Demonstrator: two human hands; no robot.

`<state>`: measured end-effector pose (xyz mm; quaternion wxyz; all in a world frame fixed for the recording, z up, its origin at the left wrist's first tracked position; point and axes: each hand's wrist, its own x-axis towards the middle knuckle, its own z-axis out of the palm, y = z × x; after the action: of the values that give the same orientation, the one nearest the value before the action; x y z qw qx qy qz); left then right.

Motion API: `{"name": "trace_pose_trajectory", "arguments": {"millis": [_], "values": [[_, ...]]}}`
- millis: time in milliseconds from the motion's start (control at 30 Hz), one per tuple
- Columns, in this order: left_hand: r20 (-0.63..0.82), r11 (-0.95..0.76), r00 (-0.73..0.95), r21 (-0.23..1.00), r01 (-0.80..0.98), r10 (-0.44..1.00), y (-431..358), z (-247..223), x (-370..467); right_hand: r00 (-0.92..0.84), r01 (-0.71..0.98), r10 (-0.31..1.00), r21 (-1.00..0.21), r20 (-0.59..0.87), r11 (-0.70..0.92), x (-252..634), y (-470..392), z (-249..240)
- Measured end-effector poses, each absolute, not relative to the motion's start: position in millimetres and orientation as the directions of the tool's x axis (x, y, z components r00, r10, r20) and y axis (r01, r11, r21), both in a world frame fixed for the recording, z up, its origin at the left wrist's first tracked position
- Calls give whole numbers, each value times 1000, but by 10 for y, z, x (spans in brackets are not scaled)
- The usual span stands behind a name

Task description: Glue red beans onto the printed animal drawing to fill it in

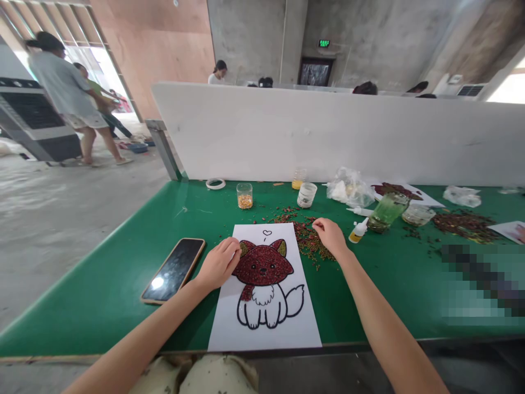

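Observation:
A sheet of white paper (229,334) lies in front of me with a fox drawing (262,268). Dark red beans cover the fox's head and part of its chest, and green ones fill the ears; the body and tail are bare outline. My left hand (220,264) rests at the sheet's left edge, fingers curled together against the head. Over the pile of mixed red and green beans (315,249), my right hand (329,236) has thumb and fingertips pinched. Whatever either hand's fingertips hold is too small or hidden to make out.
Left of the paper lies a phone (174,271). Behind stand a cup of corn kernels (245,198), a white cup (307,195) and a tape roll (215,184). A glue bottle (358,230) and green jar (388,212) are at right. A white partition (287,137) backs the table.

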<state>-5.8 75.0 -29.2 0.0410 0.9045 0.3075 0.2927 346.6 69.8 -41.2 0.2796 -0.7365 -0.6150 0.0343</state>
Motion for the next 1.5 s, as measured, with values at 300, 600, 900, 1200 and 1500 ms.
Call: {"name": "trace_pose_trajectory", "arguments": {"millis": [300,600,900,1200,1500], "values": [[502,-801,636,241,548,586,739,-271,-56,267,914,877,-393,399,-99,3638,713,-419],[476,-798,653,217,562,589,743,-266,-30,191,966,889,-241,417,-94,3458,903,-336],[475,-804,658,231,548,585,750,-269,-38,207,972,921,-178,329,-155,3334,1108,-351],[458,-799,661,241,552,594,745,-284,-36,265,960,916,-167,303,-223,3297,1194,-388],[464,-782,635,275,559,617,731,-293,-39,270,960,845,-191,462,-203,3282,946,-241]]}}
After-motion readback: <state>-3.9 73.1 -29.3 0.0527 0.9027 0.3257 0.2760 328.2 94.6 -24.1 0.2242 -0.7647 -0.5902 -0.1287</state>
